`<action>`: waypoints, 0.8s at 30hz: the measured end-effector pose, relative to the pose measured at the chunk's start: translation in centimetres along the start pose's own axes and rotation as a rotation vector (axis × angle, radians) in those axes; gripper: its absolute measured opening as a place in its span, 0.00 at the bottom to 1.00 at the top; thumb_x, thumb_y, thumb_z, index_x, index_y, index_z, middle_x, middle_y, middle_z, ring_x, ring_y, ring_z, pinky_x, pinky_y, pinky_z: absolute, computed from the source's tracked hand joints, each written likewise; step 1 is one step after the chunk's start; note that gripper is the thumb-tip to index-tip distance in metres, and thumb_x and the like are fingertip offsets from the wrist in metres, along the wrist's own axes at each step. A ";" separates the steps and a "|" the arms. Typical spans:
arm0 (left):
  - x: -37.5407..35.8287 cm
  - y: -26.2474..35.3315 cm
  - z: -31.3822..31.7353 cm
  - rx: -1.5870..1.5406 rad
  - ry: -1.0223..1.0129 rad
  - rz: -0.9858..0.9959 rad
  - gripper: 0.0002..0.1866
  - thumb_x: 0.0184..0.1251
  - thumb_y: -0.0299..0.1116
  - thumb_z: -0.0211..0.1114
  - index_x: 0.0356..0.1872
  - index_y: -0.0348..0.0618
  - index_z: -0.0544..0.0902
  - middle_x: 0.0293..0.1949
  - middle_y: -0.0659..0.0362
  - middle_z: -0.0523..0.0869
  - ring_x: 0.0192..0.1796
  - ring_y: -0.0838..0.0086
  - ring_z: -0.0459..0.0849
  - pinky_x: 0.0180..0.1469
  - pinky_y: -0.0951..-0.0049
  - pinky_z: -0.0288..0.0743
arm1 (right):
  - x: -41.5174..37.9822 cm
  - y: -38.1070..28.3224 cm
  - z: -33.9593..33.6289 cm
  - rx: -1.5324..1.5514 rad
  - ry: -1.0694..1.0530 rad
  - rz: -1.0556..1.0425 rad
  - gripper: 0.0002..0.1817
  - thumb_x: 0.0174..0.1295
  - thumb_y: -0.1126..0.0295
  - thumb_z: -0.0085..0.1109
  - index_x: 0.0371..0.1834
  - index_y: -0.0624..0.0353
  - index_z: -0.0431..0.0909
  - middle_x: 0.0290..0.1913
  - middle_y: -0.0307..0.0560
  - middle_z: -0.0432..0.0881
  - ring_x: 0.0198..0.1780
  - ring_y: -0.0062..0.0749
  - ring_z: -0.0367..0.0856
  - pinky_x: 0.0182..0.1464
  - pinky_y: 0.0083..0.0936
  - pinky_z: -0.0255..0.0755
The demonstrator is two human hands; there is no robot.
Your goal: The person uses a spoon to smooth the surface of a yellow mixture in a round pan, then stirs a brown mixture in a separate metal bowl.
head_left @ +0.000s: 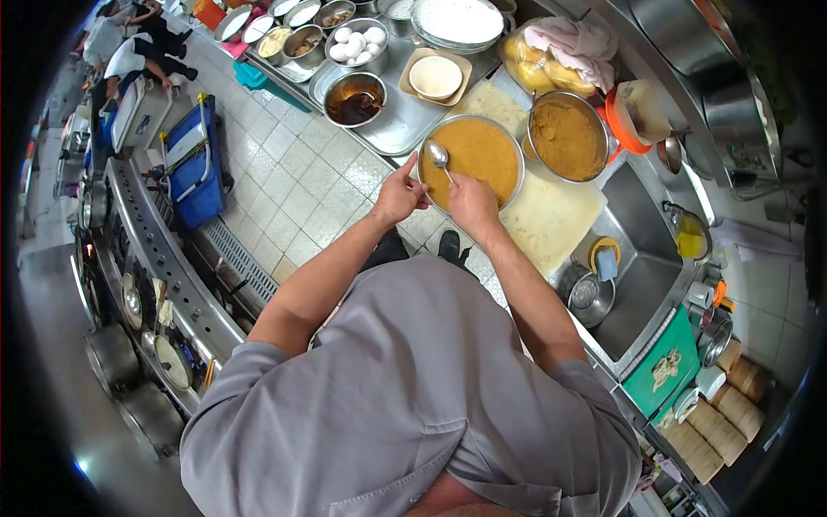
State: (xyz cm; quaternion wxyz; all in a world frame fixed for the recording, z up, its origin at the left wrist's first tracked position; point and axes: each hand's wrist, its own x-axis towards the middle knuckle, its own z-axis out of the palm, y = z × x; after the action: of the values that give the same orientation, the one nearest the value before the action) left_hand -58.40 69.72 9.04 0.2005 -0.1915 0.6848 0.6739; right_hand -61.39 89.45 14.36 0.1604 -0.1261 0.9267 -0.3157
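Two bare hands meet over a wide round steel tray of smooth, ochre-brown paste (476, 155), which sits on a pale cutting board (551, 215) at the counter's near edge. The right hand (472, 200) pinches the thin handle of a shiny metal spoon (439, 158), its bowl raised just above the fingertips and over the paste. The left hand (398, 194) rests at the tray's rim, fingers curled narrow; whether they grip the rim cannot be told. Just beyond the right hand's fingers stands a round steel bowl of grainier brown mixture (567, 136). Farther from the left fingers lie a steel bowl of dark glossy sauce (354, 99), a small cream bowl on a square tan tray (436, 76) and a steel bowl of white peeled eggs (355, 45). A stainless sink (642, 258) opens to the right of the board. Below, pale square floor tiles (301, 189) run between steel counters.
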 end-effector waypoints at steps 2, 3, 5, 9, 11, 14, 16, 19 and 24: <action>0.9 -1.2 -0.2 -0.045 -0.008 0.015 0.47 0.80 0.19 0.65 0.93 0.57 0.53 0.39 0.57 0.84 0.39 0.68 0.93 0.44 0.65 0.95 | -0.3 0.9 1.5 -0.039 0.057 -0.025 0.15 0.75 0.67 0.58 0.57 0.56 0.91 0.45 0.66 0.91 0.48 0.65 0.90 0.52 0.56 0.82; 1.9 -2.7 -0.5 -0.029 0.011 0.065 0.50 0.70 0.18 0.70 0.91 0.57 0.60 0.38 0.54 0.92 0.34 0.69 0.93 0.39 0.66 0.92 | 0.2 1.9 2.7 -0.064 0.103 -0.056 0.16 0.75 0.66 0.58 0.58 0.54 0.91 0.45 0.65 0.91 0.47 0.64 0.91 0.51 0.55 0.83; 3.2 -5.2 -0.8 0.108 -0.008 0.166 0.47 0.68 0.23 0.72 0.89 0.55 0.65 0.39 0.52 0.94 0.34 0.70 0.93 0.38 0.65 0.90 | -0.7 -1.7 0.0 0.047 0.028 -0.116 0.17 0.77 0.67 0.59 0.63 0.50 0.91 0.44 0.61 0.92 0.46 0.58 0.93 0.49 0.46 0.84; 0.9 -2.7 -0.2 0.084 0.034 0.195 0.48 0.74 0.21 0.68 0.92 0.55 0.56 0.31 0.52 0.93 0.30 0.70 0.92 0.38 0.65 0.90 | -0.6 2.1 3.1 -0.013 0.025 -0.079 0.18 0.77 0.68 0.60 0.64 0.56 0.90 0.52 0.62 0.93 0.53 0.56 0.93 0.57 0.44 0.84; 0.3 -1.7 0.8 -0.040 -0.009 0.109 0.48 0.75 0.19 0.65 0.92 0.56 0.56 0.31 0.52 0.92 0.30 0.70 0.92 0.36 0.66 0.89 | -2.3 2.0 1.7 -0.082 0.004 -0.048 0.17 0.76 0.69 0.61 0.64 0.56 0.90 0.52 0.62 0.93 0.54 0.56 0.93 0.58 0.44 0.84; -0.7 0.0 0.3 0.029 0.021 0.084 0.46 0.76 0.17 0.62 0.92 0.56 0.57 0.34 0.51 0.92 0.32 0.70 0.92 0.35 0.66 0.88 | -2.4 2.7 1.1 -0.066 -0.066 -0.065 0.18 0.75 0.70 0.61 0.64 0.57 0.90 0.54 0.61 0.93 0.55 0.56 0.93 0.59 0.44 0.84; -0.5 0.1 0.0 -0.026 -0.001 0.102 0.46 0.76 0.17 0.62 0.92 0.56 0.58 0.34 0.49 0.91 0.32 0.69 0.92 0.35 0.66 0.88 | -1.6 4.6 -0.4 -0.078 -0.144 -0.063 0.18 0.75 0.71 0.61 0.65 0.57 0.90 0.55 0.61 0.93 0.57 0.56 0.92 0.60 0.44 0.83; 0.9 -0.6 -0.3 0.060 0.060 0.167 0.43 0.76 0.21 0.64 0.90 0.57 0.63 0.37 0.46 0.93 0.33 0.69 0.93 0.39 0.64 0.89 | 0.8 6.2 -2.9 -0.190 -0.040 0.035 0.19 0.75 0.71 0.60 0.65 0.56 0.90 0.56 0.60 0.93 0.57 0.53 0.93 0.61 0.40 0.83; 2.4 -3.9 -0.6 0.359 0.167 0.423 0.42 0.69 0.33 0.77 0.84 0.53 0.72 0.30 0.52 0.93 0.32 0.68 0.93 0.42 0.63 0.87 | 2.7 9.0 -0.9 0.062 0.008 -0.123 0.15 0.72 0.70 0.60 0.56 0.55 0.93 0.52 0.61 0.92 0.52 0.57 0.92 0.55 0.46 0.83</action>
State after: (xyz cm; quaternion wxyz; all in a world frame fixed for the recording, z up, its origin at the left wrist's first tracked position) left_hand -58.38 69.11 4.50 0.0292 -0.0606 0.8320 0.5507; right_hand -65.44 95.95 8.79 0.1410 -0.1766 0.9075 -0.3540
